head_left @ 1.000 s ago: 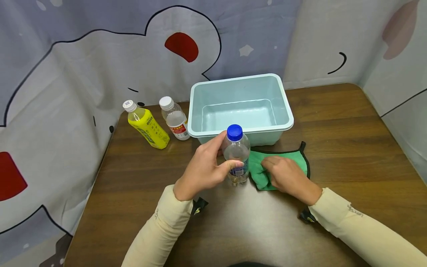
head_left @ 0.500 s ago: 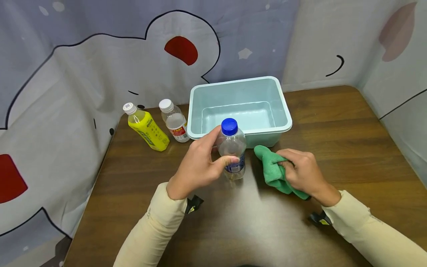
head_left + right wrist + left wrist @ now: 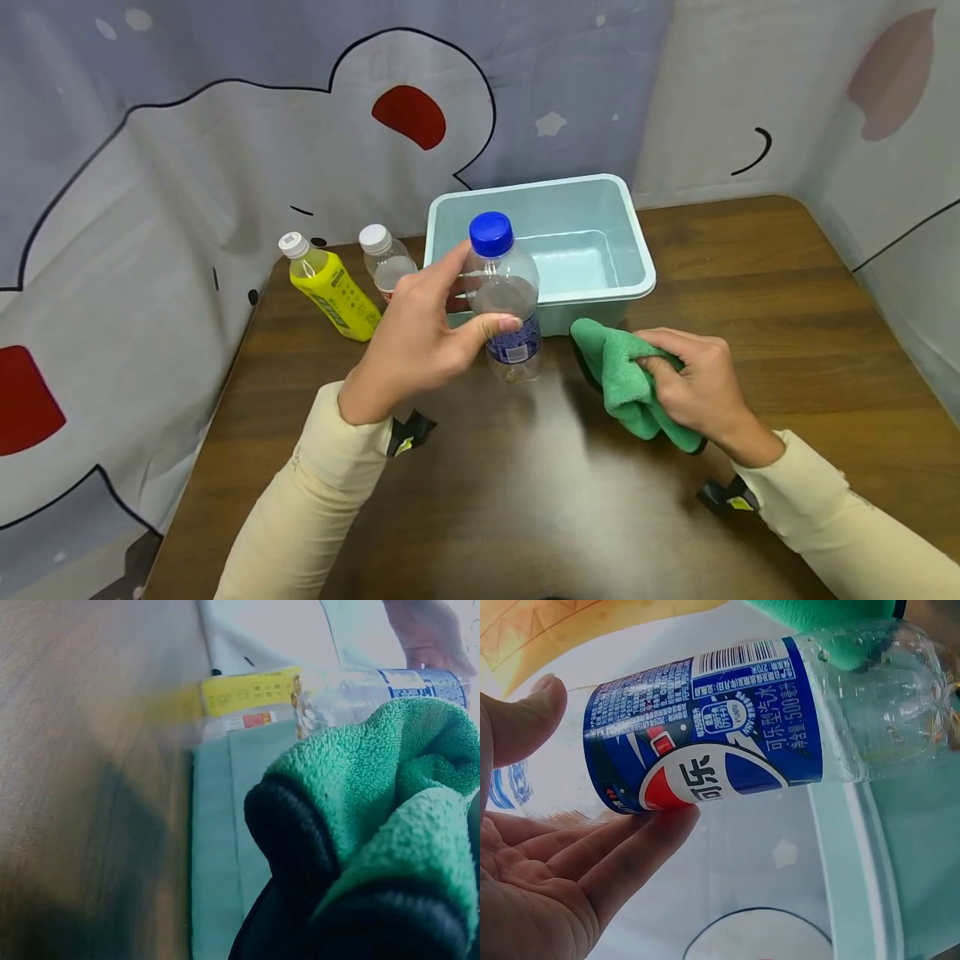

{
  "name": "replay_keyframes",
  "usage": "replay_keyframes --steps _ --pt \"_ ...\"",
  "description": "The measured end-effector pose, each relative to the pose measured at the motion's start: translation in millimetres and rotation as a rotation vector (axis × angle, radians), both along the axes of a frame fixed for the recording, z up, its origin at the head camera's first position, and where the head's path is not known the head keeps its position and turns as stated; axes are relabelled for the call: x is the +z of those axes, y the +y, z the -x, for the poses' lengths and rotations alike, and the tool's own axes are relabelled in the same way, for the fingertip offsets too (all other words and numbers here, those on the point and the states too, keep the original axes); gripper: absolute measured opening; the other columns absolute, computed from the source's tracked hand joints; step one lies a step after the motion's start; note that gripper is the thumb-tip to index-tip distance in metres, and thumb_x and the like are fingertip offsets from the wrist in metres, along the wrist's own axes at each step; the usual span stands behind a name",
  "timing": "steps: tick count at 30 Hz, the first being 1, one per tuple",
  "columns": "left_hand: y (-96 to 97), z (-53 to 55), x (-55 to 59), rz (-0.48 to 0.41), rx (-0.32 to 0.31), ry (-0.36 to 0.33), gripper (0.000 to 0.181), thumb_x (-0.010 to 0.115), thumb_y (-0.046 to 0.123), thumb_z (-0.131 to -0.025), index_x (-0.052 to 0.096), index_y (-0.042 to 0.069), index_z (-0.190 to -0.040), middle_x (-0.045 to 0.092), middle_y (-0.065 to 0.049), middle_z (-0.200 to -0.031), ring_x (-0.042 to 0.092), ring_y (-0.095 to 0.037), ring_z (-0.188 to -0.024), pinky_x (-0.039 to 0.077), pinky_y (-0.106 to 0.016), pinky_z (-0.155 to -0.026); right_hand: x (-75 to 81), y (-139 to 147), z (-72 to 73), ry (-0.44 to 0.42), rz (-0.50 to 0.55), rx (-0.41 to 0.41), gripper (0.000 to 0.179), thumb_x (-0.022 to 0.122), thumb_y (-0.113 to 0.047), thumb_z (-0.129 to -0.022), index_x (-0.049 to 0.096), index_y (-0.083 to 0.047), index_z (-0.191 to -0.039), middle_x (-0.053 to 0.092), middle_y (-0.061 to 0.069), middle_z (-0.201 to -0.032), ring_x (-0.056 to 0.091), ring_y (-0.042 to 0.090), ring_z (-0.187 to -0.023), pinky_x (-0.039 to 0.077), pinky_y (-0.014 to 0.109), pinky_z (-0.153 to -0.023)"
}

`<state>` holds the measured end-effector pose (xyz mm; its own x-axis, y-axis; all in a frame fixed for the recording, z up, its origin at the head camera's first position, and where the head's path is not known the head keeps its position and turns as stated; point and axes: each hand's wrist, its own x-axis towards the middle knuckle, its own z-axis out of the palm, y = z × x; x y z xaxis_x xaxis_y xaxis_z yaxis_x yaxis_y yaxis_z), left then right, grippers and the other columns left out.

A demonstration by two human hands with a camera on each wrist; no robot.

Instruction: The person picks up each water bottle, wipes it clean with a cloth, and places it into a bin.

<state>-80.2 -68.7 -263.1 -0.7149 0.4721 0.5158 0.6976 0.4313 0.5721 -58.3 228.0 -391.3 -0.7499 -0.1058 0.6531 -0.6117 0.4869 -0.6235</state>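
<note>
My left hand (image 3: pixel 416 337) holds an empty-looking clear cola bottle (image 3: pixel 517 292) upright, thumb on the near side and fingers behind it. It has a blue cap and a blue label, and stands in front of the basin's near left corner in the head view. The left wrist view shows the bottle's label (image 3: pixel 705 735) close up. My right hand (image 3: pixel 701 387) grips a bunched green cloth (image 3: pixel 630 379) with black edging, to the right of the bottle. In the right wrist view the towelling cloth (image 3: pixel 360 772) covers much of the picture and the right fingers are hidden.
A pale blue plastic basin (image 3: pixel 596 293) stands at the back of the wooden table (image 3: pixel 757 283). Left of it are a yellow drink bottle (image 3: pixel 337 296) and a white-capped clear bottle (image 3: pixel 392 268), partly behind my left hand. A patterned curtain (image 3: pixel 247 167) hangs behind.
The bottle has come up and to the left in my left hand. The right hand has picked up the cloth, which lay spread on the table, and drawn it slightly right.
</note>
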Motion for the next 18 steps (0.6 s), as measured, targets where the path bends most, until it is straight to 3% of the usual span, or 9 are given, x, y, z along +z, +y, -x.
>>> replay_keyframes --steps 7,18 --pt "-2.9 9.3 14.5 -0.023 -0.004 0.025 0.061 0.084 0.021 -0.078 0.055 0.002 -0.129 0.072 -0.008 -0.11 0.073 -0.017 -0.099 0.059 -0.024 -0.082 7.6 1 -2.8 -0.024 0.024 0.016 0.03 0.066 0.02 -0.073 0.078 -0.002 -0.09 0.076 0.014 -0.086 0.064 -0.014 -0.088 0.051 0.006 -0.076" --pt "-9.6 26.4 39.4 -0.023 0.07 0.011 0.066 0.085 0.02 -0.078 0.054 0.003 -0.134 0.071 -0.01 -0.115 0.074 -0.023 -0.1 0.061 -0.031 -0.079 17.6 0 -6.3 -0.024 0.106 0.049 0.029 0.067 0.022 -0.072 0.077 0.001 -0.089 0.076 0.011 -0.087 0.069 -0.006 -0.084 0.053 0.008 -0.073"
